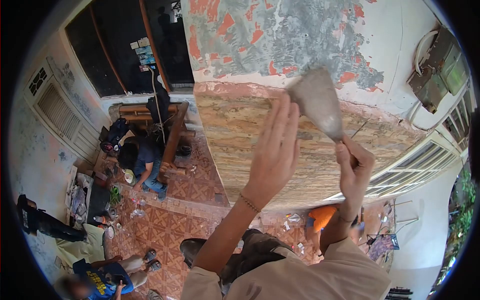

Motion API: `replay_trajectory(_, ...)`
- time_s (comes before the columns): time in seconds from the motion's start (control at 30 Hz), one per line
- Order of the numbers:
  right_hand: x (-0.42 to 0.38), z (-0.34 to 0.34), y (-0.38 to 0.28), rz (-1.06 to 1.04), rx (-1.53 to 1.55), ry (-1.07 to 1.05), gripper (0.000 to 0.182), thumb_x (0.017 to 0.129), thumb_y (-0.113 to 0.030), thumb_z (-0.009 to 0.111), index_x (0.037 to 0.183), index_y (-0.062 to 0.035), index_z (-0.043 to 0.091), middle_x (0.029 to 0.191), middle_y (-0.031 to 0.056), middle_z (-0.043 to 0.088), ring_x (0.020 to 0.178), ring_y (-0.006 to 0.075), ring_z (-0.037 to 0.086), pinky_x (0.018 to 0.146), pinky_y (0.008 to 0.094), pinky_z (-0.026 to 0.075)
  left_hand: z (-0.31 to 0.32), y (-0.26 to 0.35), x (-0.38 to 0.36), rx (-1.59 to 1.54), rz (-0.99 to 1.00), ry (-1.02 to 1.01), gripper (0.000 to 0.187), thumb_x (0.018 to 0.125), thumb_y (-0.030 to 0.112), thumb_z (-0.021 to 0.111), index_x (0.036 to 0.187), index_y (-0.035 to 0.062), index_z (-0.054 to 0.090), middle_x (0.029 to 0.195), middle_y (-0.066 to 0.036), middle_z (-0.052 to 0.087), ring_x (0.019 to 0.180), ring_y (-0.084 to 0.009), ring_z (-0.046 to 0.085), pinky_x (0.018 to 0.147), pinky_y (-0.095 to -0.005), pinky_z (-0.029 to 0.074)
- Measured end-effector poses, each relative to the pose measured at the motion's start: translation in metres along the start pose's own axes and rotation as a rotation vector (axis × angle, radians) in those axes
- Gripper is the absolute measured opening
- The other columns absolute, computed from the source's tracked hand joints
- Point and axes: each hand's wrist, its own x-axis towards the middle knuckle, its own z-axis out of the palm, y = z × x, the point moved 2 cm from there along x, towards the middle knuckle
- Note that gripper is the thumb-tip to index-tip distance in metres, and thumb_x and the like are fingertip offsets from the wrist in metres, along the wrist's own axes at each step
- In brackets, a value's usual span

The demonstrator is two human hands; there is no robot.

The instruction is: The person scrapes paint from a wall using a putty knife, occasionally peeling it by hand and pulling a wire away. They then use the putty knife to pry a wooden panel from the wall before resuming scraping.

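A metal scraper with a wide blade is in my right hand, whose fingers are wrapped round its handle. The blade points up and lies against or just in front of the wall where grey and red patches meet the stone-patterned band. My left hand is held up flat beside the blade, fingers stretched out together, in front of the stone-patterned band. It holds nothing. Above, the wall shows peeling white, grey and red paint.
A person crouches by a wooden bench at left. Another person sits at the lower left, and one in orange is below my right arm. Small items lie on the tiled floor. A meter box is on the right wall.
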Motion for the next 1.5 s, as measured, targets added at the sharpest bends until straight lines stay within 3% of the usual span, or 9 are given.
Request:
replay_trajectory(0.23, 0.036, -0.027, -0.015, -0.118, -0.146, -0.106, 0.028, 0.094, -0.007, 0.074, 0.118, 0.0069, 0.074, 0.063, 0.0002, 0.053, 0.056, 0.0043, 0.035, 0.051, 0.0274, 0.023, 0.009, -0.011, 0.017, 0.107, 0.054, -0.027, 0.070, 0.093, 0.000, 0.059, 0.157, -0.0063, 0.034, 0.165, -0.026, 0.028, 0.154, -0.0416, 0.029, 0.125, -0.0517, 0.030)
replay_trajectory(0.33, 0.049, -0.034, -0.019, -0.110, -0.178, -0.121, 0.027, 0.093, -0.009, 0.075, 0.114, 0.0074, 0.075, 0.064, 0.0085, 0.063, 0.060, 0.0061, 0.048, 0.055, 0.0263, 0.039, 0.018, -0.004, 0.019, 0.145, 0.158, -0.022, 0.070, 0.092, 0.000, 0.059, 0.156, -0.0069, 0.034, 0.165, -0.027, 0.028, 0.153, -0.0426, 0.030, 0.125, -0.0528, 0.030)
replay_trajectory(0.43, 0.067, 0.001, -0.035, -0.099, -0.326, -0.249, 0.027, 0.093, -0.011, 0.075, 0.112, 0.0080, 0.074, 0.066, 0.0106, 0.066, 0.062, 0.0065, 0.051, 0.058, 0.0259, 0.044, 0.013, -0.004, 0.026, 0.071, 0.087, 0.081, 0.072, 0.089, -0.001, 0.061, 0.156, -0.0069, 0.035, 0.164, -0.028, 0.027, 0.151, -0.0438, 0.033, 0.124, -0.0535, 0.033)
replay_trajectory(0.63, 0.062, 0.000, -0.019, -0.210, -0.169, -0.192, 0.028, 0.091, -0.010, 0.076, 0.112, 0.0083, 0.074, 0.076, 0.0123, 0.071, 0.063, 0.0075, 0.052, 0.058, 0.0260, 0.044, 0.002, -0.006, 0.029, 0.111, 0.135, 0.059, 0.078, 0.082, -0.001, 0.065, 0.155, -0.0076, 0.037, 0.162, -0.031, 0.028, 0.148, -0.0473, 0.037, 0.121, -0.0529, 0.037)
replay_trajectory(0.87, 0.070, -0.009, -0.045, -0.283, -0.276, -0.206, 0.028, 0.089, -0.005, 0.077, 0.112, 0.0107, 0.074, 0.078, 0.0130, 0.073, 0.065, 0.0100, 0.057, 0.060, 0.0256, 0.043, -0.007, -0.019, 0.028, 0.120, 0.113, 0.059, 0.080, 0.085, -0.003, 0.061, 0.160, 0.0059, 0.037, 0.165, -0.033, 0.019, 0.149, -0.0496, 0.033, 0.120, -0.0524, 0.038)
replay_trajectory(1.1, 0.076, 0.022, -0.041, -0.346, -0.234, -0.095, 0.025, 0.092, -0.009, 0.076, 0.110, 0.0085, 0.074, 0.078, 0.0127, 0.072, 0.063, 0.0117, 0.058, 0.059, 0.0275, 0.044, -0.004, -0.017, 0.029, 0.086, 0.102, 0.139, 0.080, 0.084, -0.002, 0.062, 0.159, -0.0003, 0.035, 0.165, -0.033, 0.019, 0.149, -0.0527, 0.032, 0.119, -0.0530, 0.038)
replay_trajectory(1.17, 0.078, 0.039, -0.061, -0.338, -0.272, -0.253, 0.024, 0.091, -0.009, 0.077, 0.109, 0.0068, 0.076, 0.081, 0.0158, 0.075, 0.063, 0.0124, 0.060, 0.057, 0.0273, 0.045, -0.015, -0.024, 0.028, 0.154, 0.007, 0.141, 0.080, 0.084, -0.001, 0.063, 0.158, -0.0028, 0.033, 0.165, -0.035, 0.019, 0.148, -0.0540, 0.032, 0.119, -0.0529, 0.038)
replay_trajectory(1.33, 0.066, 0.032, -0.055, -0.385, -0.137, -0.105, 0.026, 0.091, -0.011, 0.076, 0.108, 0.0077, 0.075, 0.083, 0.0217, 0.075, 0.059, 0.0170, 0.064, 0.055, 0.0302, 0.046, -0.013, -0.027, 0.023, 0.038, 0.080, 0.124, 0.086, 0.082, -0.006, 0.063, 0.160, -0.0024, 0.029, 0.165, -0.036, 0.016, 0.148, -0.0551, 0.030, 0.119, -0.0517, 0.038)
replay_trajectory(1.5, 0.077, 0.058, -0.070, -0.429, -0.225, -0.246, 0.021, 0.090, -0.007, 0.076, 0.105, 0.0086, 0.075, 0.079, 0.0218, 0.073, 0.060, 0.0235, 0.068, 0.058, 0.0318, 0.049, -0.030, -0.038, 0.020, 0.105, -0.051, 0.187, 0.078, 0.088, -0.004, 0.058, 0.160, -0.0043, 0.028, 0.163, -0.039, 0.016, 0.148, -0.0548, 0.031, 0.120, -0.0562, 0.037)
